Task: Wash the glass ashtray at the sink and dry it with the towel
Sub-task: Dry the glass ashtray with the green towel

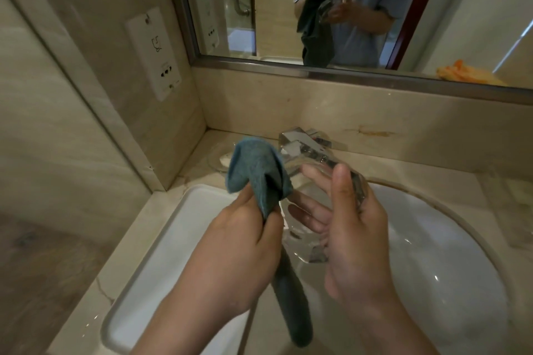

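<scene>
The clear glass ashtray point(305, 242) is held up on its edge above the white sink basin point(432, 253). My right hand point(352, 225) grips it, thumb on the near face and fingers showing through the glass behind it. My left hand point(242, 242) pinches a blue-grey towel point(256, 170) just left of the ashtray. One end of the towel bunches up above my fingers, and the other end hangs down toward the counter's front. The towel touches the ashtray's left edge.
A chrome faucet point(305, 141) stands behind the ashtray. A white tray point(173, 253) lies on the marble counter to the left, with a small glass dish point(219, 160) behind it. A wall socket plate point(154, 52) is at left. The mirror point(346, 8) reflects an orange cloth point(461, 72).
</scene>
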The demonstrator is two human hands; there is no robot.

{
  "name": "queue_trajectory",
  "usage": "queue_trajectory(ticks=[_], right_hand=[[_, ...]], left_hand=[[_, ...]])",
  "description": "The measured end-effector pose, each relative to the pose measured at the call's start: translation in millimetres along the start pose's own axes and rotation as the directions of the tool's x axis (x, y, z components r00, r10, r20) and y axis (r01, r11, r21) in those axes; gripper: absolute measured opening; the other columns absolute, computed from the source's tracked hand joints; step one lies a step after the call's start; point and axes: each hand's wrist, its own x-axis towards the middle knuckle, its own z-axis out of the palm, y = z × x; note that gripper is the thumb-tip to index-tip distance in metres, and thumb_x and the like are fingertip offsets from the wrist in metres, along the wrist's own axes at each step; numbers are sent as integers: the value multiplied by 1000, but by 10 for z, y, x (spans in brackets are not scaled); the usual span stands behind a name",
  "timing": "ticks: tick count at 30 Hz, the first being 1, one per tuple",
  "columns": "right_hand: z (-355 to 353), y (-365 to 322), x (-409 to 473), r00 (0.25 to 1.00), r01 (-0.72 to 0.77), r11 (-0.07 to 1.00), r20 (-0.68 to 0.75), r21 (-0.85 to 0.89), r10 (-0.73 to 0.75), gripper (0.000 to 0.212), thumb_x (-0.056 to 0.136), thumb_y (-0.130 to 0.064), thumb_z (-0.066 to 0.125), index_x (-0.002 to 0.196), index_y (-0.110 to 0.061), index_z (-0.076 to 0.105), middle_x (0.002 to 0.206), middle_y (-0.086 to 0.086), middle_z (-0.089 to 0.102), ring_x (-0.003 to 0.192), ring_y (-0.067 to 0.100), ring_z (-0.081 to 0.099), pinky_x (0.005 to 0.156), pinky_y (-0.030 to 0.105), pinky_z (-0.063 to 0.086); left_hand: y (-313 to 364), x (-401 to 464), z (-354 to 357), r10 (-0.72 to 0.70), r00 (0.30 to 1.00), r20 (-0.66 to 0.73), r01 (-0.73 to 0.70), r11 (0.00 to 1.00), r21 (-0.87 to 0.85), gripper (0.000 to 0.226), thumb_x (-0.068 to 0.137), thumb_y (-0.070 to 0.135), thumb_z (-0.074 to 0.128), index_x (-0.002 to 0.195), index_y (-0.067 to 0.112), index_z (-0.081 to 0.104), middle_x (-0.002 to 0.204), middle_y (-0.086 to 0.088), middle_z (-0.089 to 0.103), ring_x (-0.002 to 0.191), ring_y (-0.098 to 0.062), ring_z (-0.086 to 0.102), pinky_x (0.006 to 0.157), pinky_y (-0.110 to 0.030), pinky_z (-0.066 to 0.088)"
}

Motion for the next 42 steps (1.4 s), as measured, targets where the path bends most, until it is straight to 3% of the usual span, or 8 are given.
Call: queue_trajectory(ticks=[7,10,16,24,28,31,37,42], right_hand=[[-36,-22,-35,1000,6,999,24,-46,-4,43,67,-52,47,95,-23,61,96,-11,73,77,16,74,69,30,60],[-19,-76,-72,997,18,999,69,-38,-15,46,65,-56,46,94,-23,61,99,-10,72,77,17,74,64,28,59],[-28,-117,-36,992,-95,968,98,233,74,35,72,-48,45,76,-26,72,90,2,76,78,29,73,61,33,60],[136,-62,-11,991,98,935,-123,341,-58,32,74,-47,45,85,-27,68,99,-2,75,83,26,73,66,33,60],[210,-72,30,975,198,937,-152,289,-160,44,81,-48,47,110,-17,58,105,-10,72,90,20,72,73,29,58],[184,5,21,953,292,940,-142,177,-269,36,84,-45,54,111,-21,56,109,-7,71,94,19,71,76,29,57],[147,171,-65,826,551,804,9,-223,-564,24,86,-36,54,110,-37,53,104,-42,59,101,-15,58,81,6,46],[102,237,-72,828,539,809,-30,-234,-560,20,85,-34,52,105,-34,51,101,-43,59,98,-18,57,79,0,42]], left_hand=[[40,79,-73,-131,991,-18,132,991,24,35,91,30,36,69,8,52,64,-7,51,56,-18,46,52,-28,36],[-86,142,-131,-265,961,78,276,937,-212,36,88,30,44,77,1,61,80,-27,61,75,-38,58,75,-47,49],[-117,113,-192,-198,925,324,379,420,-824,29,66,27,48,59,19,75,63,-5,71,57,-16,67,64,-33,55],[-96,-11,88,-34,884,466,465,-30,-885,39,90,29,40,101,11,73,109,-13,70,99,-23,67,85,-31,54],[-28,-122,138,-243,911,334,388,223,-894,45,92,21,41,132,2,43,138,-18,44,126,-30,46,108,-38,36],[-88,-132,219,0,896,443,443,-51,-895,43,57,11,62,99,11,73,109,-16,70,99,-28,67,85,-42,53],[31,-118,158,-194,893,407,451,373,-811,24,52,-2,54,66,6,72,73,-20,68,65,-24,65,61,-30,53],[-70,-146,219,-314,854,415,516,411,-751,44,54,17,64,95,1,61,110,-33,59,105,-44,58,101,-61,36]])
